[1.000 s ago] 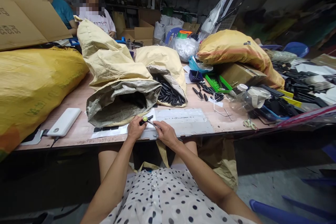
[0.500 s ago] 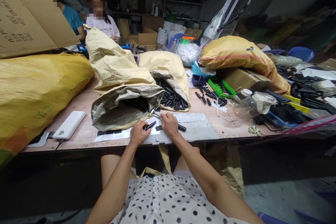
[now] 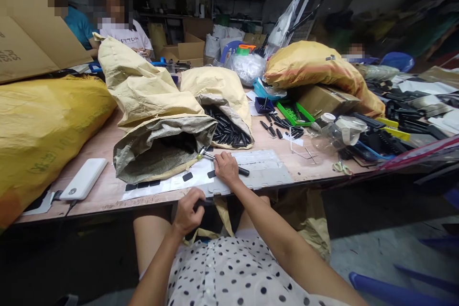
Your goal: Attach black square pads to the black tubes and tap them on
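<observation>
My right hand [image 3: 226, 166] rests on the grey board [image 3: 265, 165] and is wrapped round a small hammer [image 3: 244, 171]. The hammer has a black handle, a metal shaft and a yellowish tip, and its head lies by the mouth of a paper sack [image 3: 143, 160]. My left hand [image 3: 188, 210] is closed just off the table's front edge, above my lap. A short black tube-shaped part [image 3: 199, 204] shows between its fingers, mostly hidden by them. Several black stickers [image 3: 187, 177] sit on a white sheet [image 3: 168, 184] beneath the sack's mouth.
A second sack [image 3: 218, 79] spills black parts [image 3: 229, 131]. A white power bank [image 3: 83, 179] lies left, beside a big yellow sack [image 3: 46, 143]. To the right are a green tray [image 3: 296, 114], a clear jar [image 3: 328, 138] and scissors [image 3: 342, 168]. Two people sit across the table.
My left hand has drawn back from the board toward my lap with the black part. My right hand keeps its hold on the hammer. The view has shifted slightly to the right.
</observation>
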A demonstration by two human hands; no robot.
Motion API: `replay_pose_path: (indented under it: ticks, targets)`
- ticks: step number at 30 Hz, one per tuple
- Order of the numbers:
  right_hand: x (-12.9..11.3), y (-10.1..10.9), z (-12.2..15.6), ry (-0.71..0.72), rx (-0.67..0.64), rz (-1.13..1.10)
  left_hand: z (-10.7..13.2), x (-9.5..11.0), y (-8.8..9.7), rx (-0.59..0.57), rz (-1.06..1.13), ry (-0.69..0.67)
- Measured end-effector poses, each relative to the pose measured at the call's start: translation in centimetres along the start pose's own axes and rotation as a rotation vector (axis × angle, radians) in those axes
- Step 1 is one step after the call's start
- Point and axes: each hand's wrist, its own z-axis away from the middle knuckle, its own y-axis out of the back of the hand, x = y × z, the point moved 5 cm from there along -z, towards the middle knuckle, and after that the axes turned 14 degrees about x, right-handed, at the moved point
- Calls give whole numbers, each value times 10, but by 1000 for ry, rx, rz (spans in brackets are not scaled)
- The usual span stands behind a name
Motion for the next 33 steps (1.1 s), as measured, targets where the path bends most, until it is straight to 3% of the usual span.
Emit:
replay_pose_path:
  ticks: [3,6,9,12,14,16,18,21,24,28,33]
  targets:
    - [0,0,0,1,-6,4,36,-2,-10,-136,-39,81]
    - [0,1,0,3,-15,4,61,-34,-20,-235,-208,284]
    - [-1,1,0,0,-15,1,73,-65,-26,-322,-372,387]
    - [-1,1,-1,1,-4,-6,67,-71,-28,-456,-357,334]
    - [-2,1,0,-1,-6,-5,48,-60,-26,-529,-245,272]
    - [-2,0,0,-7,-14,1,13,-47,-19,-506,-149,221]
    - [-2,0,0,-7,-20,4,-35,-43,-7,-336,-180,180]
    - [-3,1,-1,0,-27,0,-104,-59,9,-39,-351,191]
    - [-3,1,-2,-5,-44,-2,-146,-85,6,41,-493,168]
    - [-3,1,-2,1,-38,-9,-162,-108,-5,-76,-594,115]
    - [-2,0,-2,3,-19,-4,-149,-100,3,-99,-616,35]
